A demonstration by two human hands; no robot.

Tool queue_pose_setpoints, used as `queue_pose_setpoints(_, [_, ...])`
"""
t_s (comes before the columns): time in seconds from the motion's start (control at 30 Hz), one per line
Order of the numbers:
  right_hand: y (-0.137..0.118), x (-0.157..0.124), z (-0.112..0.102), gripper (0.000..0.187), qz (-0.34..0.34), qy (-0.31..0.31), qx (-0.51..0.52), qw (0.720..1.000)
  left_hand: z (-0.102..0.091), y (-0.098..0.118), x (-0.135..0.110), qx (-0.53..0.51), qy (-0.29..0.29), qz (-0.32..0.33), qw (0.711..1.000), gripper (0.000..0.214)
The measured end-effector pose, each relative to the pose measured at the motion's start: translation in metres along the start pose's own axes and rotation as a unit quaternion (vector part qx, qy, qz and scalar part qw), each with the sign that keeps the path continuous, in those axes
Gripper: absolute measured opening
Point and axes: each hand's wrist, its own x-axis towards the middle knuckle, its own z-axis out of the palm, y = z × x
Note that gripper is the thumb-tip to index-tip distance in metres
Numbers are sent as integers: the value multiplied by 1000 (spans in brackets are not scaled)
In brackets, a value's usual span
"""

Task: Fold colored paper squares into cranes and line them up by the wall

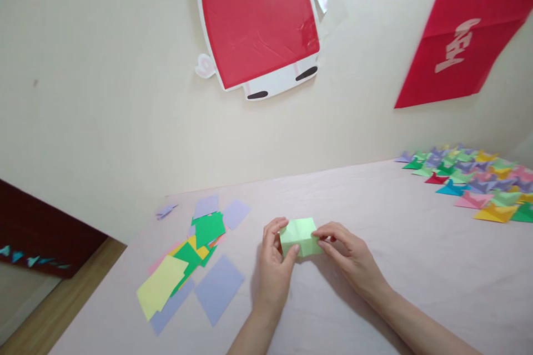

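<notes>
A light green sheet of origami paper with crossing creases is held between my two hands, just above the table. My left hand grips its left side, thumb in front and fingers behind. At the right edge, the thumb and fingers of my right hand pinch the paper. To the left of my left hand lies a single lavender paper square.
A spread of loose paper squares, with a yellow sheet and a green one, covers the table's left part. Several folded paper pieces stand in rows at the back right. The wall rises behind the table.
</notes>
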Motion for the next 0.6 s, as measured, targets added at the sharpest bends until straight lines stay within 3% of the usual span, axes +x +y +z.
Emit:
queue_pose_setpoints(0.1, [2, 0, 0, 13, -17, 7, -11, 1000, 0, 1, 2, 0, -22, 30, 999, 25])
queue_pose_setpoints(0.3, [4, 0, -1, 11, -65, -12, -47, 997, 2, 0, 0, 8, -58, -18, 998, 15])
queue_pose_setpoints(0.6, [-1, -1, 0, 13, -92, 6, -85, 992, 3, 10, 0, -42, -62, -96, 993, 33])
